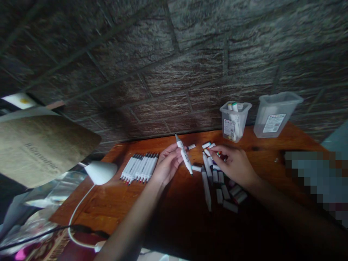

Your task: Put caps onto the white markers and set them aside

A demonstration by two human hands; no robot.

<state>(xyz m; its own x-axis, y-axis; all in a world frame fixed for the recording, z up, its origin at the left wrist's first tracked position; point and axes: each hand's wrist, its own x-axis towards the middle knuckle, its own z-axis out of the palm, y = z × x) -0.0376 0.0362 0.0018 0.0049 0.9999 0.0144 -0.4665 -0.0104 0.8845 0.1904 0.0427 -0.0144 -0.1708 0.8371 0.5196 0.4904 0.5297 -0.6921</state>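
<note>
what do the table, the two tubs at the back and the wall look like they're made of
Reddish-brown table: probably varnished wood, with visible grain and sheen. Two clear rectangular tubs: translucent plastic, frosted, with printed labels. Dark grey block-pattern wall: rough stone or a stone-look panel; cannot tell which.

Tabletop (pixel 261 159): bare strip between marker row (pixel 140 166) and left hand (pixel 167 165); passable.
Loose marker-and-cap pile (pixel 220 188): clutters centre under right hand (pixel 235 165).
Two plastic tubs (pixel 235 121), (pixel 276 114): block rear edge beside brick wall (pixel 174 65).
Lamp (pixel 100 172), cable (pixel 78 206): obstruct left corner.
Near right tabletop: open.
</note>
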